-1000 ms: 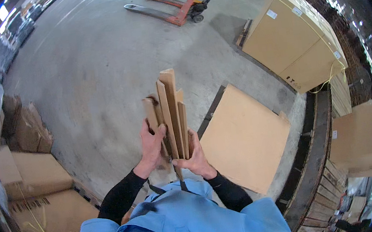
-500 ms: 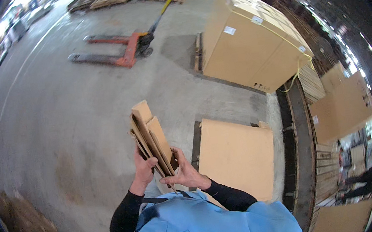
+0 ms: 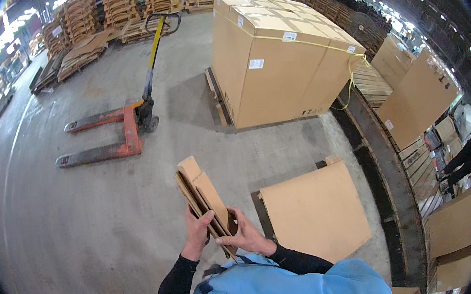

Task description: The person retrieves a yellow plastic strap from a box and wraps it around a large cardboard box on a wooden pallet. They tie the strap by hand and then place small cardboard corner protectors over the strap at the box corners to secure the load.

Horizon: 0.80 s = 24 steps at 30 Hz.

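Note:
Between my two hands is a bundle of folded cardboard strips [image 3: 208,196], brown and long, tilted with its far end up and to the left. My left hand [image 3: 197,229] grips the bundle's left side, thumb over the top. On the other side my right hand [image 3: 241,233] wraps its lower right part, thumb across the near end. Both hands are closed on it close to my chest. A flat cardboard sheet [image 3: 317,210] lies to the right of my hands on a low dark base.
A red pallet jack [image 3: 130,129] with a yellow handle stands at the far left. Large strapped cartons [image 3: 280,79] sit on a pallet ahead. A dark floor track [image 3: 392,188] runs along the right. Wooden pallets [image 3: 117,7] are stacked at the back. Another person [image 3: 463,160] is at the far right.
My view has tilted up and shifted, so the pallet jack and cartons appear lower and further left. Both hands keep their hold on the cardboard strips.

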{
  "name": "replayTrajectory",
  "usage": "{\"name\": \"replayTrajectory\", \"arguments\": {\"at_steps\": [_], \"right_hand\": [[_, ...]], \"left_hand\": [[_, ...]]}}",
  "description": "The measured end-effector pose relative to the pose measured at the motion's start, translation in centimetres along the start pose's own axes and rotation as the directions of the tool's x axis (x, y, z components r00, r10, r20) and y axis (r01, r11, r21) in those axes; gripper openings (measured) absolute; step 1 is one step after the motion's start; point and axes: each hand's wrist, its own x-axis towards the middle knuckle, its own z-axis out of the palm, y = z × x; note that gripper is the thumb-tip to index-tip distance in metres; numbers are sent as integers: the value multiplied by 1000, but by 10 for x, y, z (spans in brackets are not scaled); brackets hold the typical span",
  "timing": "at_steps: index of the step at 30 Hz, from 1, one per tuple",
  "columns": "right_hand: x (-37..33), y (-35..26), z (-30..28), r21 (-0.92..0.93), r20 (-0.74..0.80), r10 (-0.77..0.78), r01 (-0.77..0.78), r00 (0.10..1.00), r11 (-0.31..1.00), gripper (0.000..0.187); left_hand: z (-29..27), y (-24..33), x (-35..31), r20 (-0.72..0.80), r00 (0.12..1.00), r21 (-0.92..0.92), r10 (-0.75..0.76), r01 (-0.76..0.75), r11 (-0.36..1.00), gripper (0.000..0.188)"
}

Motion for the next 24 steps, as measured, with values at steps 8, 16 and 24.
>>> {"name": "replayTrajectory", "arguments": {"at_steps": [8, 16, 24], "right_hand": [[196, 29, -67, 167, -48, 95, -86, 994, 982, 91], [366, 13, -193, 385, -275, 44, 68, 960, 921, 80], [477, 32, -304, 555, -358, 162, 71, 919, 829, 64]], "left_hand": [[-19, -3, 213, -45, 989, -132, -139, 132, 982, 53], [16, 43, 427, -17, 972, -337, -232, 213, 917, 54], [77, 72, 702, 19, 973, -345, -229, 222, 912, 50]]}}
